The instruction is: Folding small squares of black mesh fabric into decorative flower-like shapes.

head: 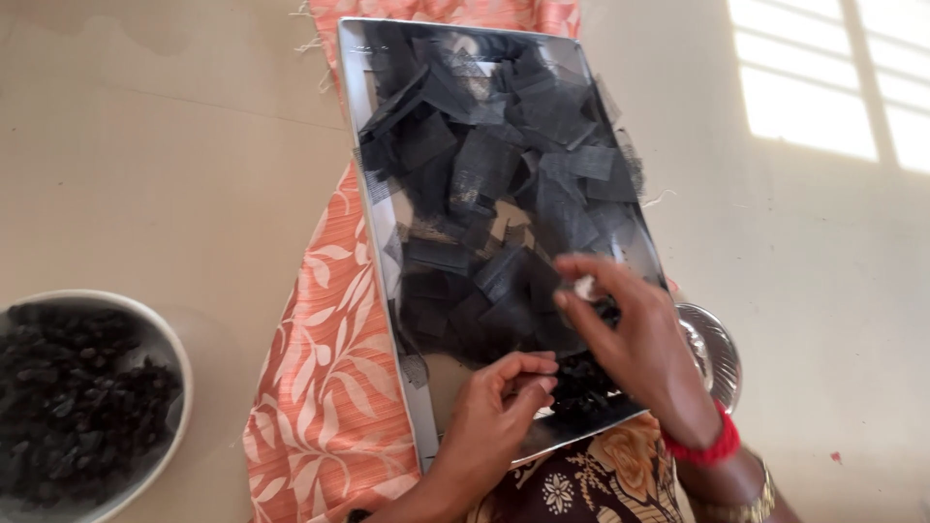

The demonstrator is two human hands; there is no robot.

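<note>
Right hand (635, 334), low in the middle, is pinched shut on a small white bit (585, 287). Left hand (499, 412) is curled, fingertips touching a small black heap on the big silver tray (363, 116). Black mesh squares (504, 165) look light, floppy, best pinched at an edge.

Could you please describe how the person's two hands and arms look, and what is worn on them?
Both hands are bare, without gloves or visible sleeves. The right hand has a red beaded bangle at the wrist and, lower on the forearm, a gold-coloured metal band like a watch or bracelet. The left hand shows no jewellery on its fingers or wrist.
</note>
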